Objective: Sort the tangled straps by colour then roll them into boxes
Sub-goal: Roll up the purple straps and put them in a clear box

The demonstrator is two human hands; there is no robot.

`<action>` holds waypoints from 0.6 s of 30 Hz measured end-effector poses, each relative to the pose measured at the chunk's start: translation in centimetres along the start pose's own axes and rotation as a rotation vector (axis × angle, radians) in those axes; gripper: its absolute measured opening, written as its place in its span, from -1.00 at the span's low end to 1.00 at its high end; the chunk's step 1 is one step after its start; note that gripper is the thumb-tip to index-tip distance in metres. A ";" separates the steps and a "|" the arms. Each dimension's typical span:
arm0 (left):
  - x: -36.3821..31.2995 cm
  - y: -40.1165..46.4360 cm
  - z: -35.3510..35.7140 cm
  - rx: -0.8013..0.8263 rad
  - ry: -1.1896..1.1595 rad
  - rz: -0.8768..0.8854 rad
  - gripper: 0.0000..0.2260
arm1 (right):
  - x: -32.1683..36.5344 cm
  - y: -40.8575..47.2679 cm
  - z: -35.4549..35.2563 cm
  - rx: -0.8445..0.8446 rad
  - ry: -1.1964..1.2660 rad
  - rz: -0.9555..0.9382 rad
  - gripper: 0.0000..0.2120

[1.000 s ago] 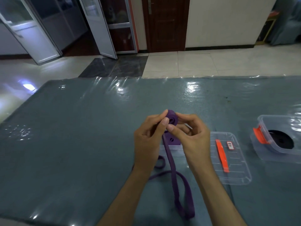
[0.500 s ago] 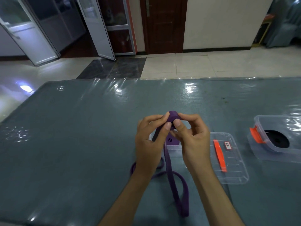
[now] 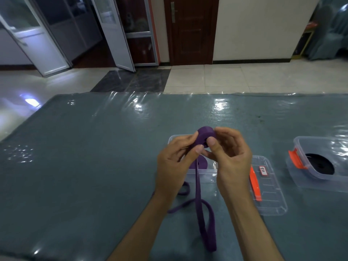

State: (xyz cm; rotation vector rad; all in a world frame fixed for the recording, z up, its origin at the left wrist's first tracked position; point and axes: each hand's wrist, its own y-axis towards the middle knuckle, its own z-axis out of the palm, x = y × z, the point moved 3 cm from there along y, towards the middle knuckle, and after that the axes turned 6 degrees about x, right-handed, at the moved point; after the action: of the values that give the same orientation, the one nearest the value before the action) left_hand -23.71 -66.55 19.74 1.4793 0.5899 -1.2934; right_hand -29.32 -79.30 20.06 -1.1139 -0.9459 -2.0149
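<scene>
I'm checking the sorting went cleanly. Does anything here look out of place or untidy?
Nothing is damaged or spilled. The purple strap is only partly rolled: the left hand and right hand hold its roll, and its tail trails looped on the table. The black roll sits in its own box.

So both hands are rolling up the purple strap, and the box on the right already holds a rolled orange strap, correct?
Not quite: the head view shows the roll in the right-hand box is black; only its clip is orange. Both hands, left and right, do hold the purple strap.

Grey-blue film-covered table [image 3: 94, 166], two clear boxes [image 3: 320, 182], lid [image 3: 273, 202], purple strap [image 3: 204, 223]
</scene>
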 end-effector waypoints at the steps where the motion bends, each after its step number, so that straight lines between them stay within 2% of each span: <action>1: 0.2 0.2 -0.2 0.049 0.011 -0.018 -0.71 | 0.0 0.0 0.0 -0.005 0.013 0.009 -0.80; 6: 0.1 1.1 -1.4 0.140 0.107 -0.025 -0.69 | -0.9 -0.3 -0.1 0.034 -0.005 0.123 -0.80; 12: 0.2 0.9 -1.1 0.174 0.143 -0.052 -0.69 | -0.7 -0.6 -0.1 0.010 -0.102 0.090 -0.81; 15: -0.4 0.9 -1.1 0.091 0.063 -0.045 -0.70 | -0.6 -0.7 0.4 0.028 -0.103 0.072 -0.78; 18: -0.8 0.9 -1.3 -0.093 -0.025 -0.070 -0.78 | -0.4 -0.5 0.5 0.093 -0.193 0.052 -0.83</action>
State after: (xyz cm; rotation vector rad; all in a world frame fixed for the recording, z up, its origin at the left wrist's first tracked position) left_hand -22.62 -65.44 20.71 1.3751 0.6815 -1.3195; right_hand -29.34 -78.54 19.75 -1.2852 -1.0843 -1.8269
